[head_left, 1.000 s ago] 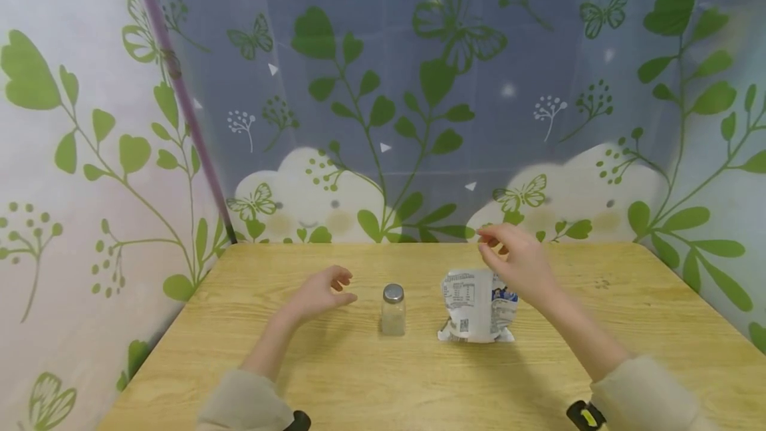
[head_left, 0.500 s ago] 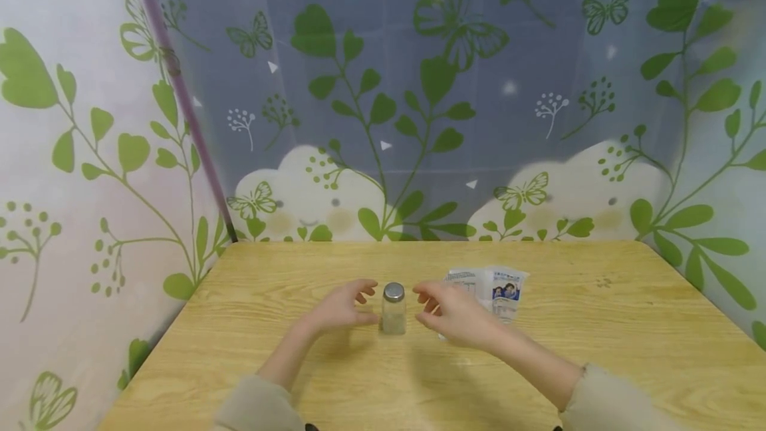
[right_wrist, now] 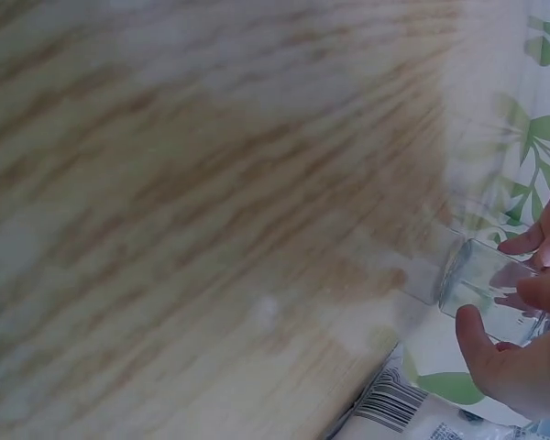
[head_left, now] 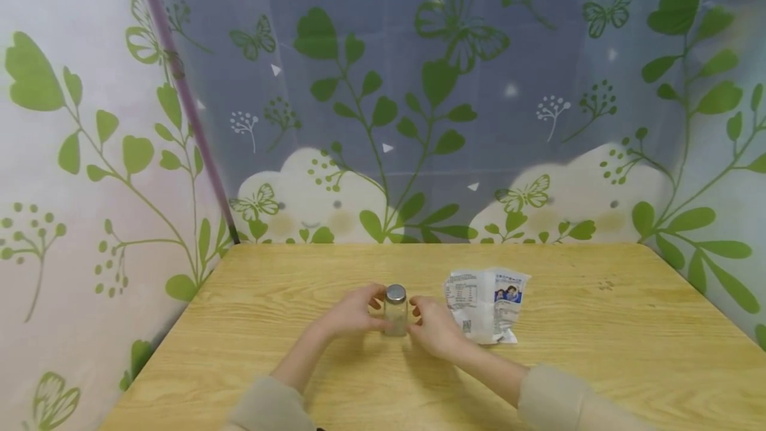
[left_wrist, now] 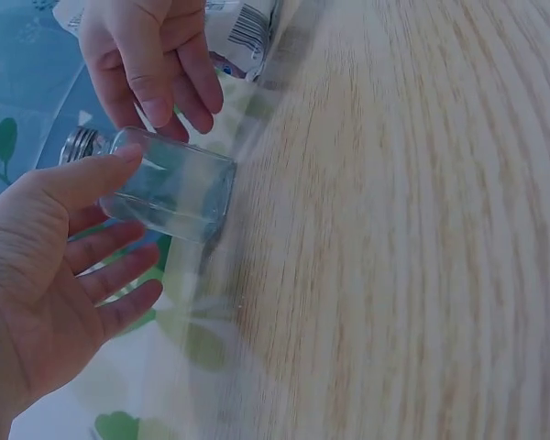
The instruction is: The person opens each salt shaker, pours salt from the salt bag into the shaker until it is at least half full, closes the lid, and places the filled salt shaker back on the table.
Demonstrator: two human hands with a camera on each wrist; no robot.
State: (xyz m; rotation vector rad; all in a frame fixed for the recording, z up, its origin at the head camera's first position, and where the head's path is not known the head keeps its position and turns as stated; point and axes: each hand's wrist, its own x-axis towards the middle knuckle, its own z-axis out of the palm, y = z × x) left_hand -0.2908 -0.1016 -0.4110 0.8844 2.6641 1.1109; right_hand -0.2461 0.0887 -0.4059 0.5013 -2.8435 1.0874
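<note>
A small clear glass jar [head_left: 395,319] with a silver metal lid [head_left: 395,293] stands upright on the wooden table. My left hand [head_left: 354,312] is at its left side, thumb and fingers spread about it. In the left wrist view the left thumb overlaps the jar [left_wrist: 181,188] near its shoulder; whether it touches cannot be told. From the right, my right hand [head_left: 438,328] comes close, its fingers loosely bent beside the glass. The right wrist view has the right thumb and fingertips near the jar [right_wrist: 481,289], with no clear grip.
A white printed packet [head_left: 475,304] with a blue picture stands just beyond the right hand. The wooden table [head_left: 287,278] reaches back to a patterned curtain [head_left: 383,98], and a purple pole [head_left: 191,112] rises at the back left corner.
My right hand has come down and left from above the packet to the jar. My left hand has moved right to the jar's left side. The jar has stayed put.
</note>
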